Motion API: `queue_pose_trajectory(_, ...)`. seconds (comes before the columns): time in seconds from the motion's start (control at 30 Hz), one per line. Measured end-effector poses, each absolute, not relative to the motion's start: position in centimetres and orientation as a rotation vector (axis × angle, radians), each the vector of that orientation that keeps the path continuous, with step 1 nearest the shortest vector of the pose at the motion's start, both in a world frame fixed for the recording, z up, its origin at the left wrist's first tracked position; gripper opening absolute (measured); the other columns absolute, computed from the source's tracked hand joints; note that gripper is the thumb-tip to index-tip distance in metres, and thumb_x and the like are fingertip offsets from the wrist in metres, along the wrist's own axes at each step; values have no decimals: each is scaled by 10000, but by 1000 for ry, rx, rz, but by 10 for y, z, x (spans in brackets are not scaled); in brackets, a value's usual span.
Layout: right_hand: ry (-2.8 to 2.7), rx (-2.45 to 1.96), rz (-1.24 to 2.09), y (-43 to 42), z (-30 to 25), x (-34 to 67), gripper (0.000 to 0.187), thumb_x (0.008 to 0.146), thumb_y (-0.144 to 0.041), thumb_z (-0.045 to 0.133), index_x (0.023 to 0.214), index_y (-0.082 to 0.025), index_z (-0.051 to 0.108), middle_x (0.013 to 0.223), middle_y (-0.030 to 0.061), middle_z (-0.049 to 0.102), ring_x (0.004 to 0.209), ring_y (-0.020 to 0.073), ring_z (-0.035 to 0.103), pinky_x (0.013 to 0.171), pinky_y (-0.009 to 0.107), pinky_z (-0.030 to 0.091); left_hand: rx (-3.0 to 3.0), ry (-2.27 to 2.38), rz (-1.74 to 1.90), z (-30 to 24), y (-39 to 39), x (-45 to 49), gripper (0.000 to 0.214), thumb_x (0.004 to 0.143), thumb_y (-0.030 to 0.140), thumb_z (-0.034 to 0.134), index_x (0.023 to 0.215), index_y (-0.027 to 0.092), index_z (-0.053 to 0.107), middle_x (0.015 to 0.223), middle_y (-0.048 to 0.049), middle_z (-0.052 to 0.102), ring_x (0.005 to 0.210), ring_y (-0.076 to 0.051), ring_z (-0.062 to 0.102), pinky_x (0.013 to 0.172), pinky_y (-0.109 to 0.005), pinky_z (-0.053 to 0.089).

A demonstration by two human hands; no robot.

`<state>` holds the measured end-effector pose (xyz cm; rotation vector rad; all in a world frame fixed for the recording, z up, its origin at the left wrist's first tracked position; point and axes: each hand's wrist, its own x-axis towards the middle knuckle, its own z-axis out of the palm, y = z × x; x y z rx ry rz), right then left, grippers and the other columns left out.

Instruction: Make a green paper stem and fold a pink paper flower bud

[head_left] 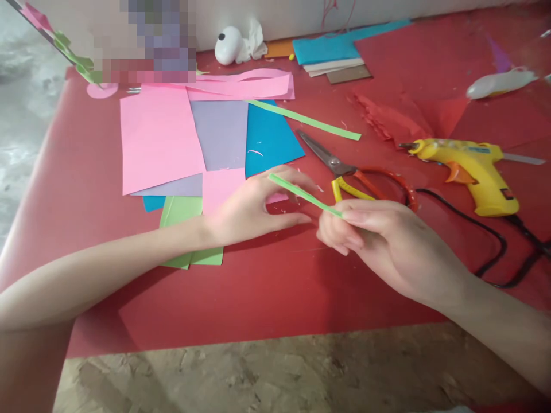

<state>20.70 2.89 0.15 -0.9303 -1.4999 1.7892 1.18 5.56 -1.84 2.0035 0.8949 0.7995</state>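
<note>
Jutting from right hand point(387, 244), green strip point(303, 195), far end near left hand point(252, 202)

Red counter point(275, 292): overlapping pink, lavender, blue, light-green paper sheets point(159, 137) at left; metal scissors with orange and yellow handles point(334, 165) mid-right; yellow plastic glue gun point(477, 166) further right; crumpled red paper point(390, 117) just beyond it

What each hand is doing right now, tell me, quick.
Left hand: open, gripping nothing that shows.
Right hand: closed, pinching a narrow green strip that sticks out toward the left hand.
</note>
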Motion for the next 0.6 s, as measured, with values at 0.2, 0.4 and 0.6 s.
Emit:
queue_pose_trajectory(0.2,-1309,-902,2056,34,7,206,365,844,-187,351,509,-148,211,473,-16,219,446,59,279,462,230,289,1806,839,880,-15,56,11,309,783,2,504,1045,133,603,1022,-47,668,821,-76,648,717,-186,548)
queue_pose_trajectory(0.4,-1235,-948,2150,37,7,210,355,820,-158,363,509,-156,193,472,-20,195,439,56,250,444,229,267,1924,832,758,-11,53,10,322,747,125,669,1063,93,622,1019,-80,716,995,-139,664,898,-227,529)
queue_pose_trajectory(0.6,-1225,-1053,2161,43,6,211,383,811,-202,432,494,-170,219,476,-31,196,429,58,239,432,237,246,2140,720,780,-5,44,11,204,864,219,565,955,96,699,809,-67,754,683,-110,699,604,-158,524)
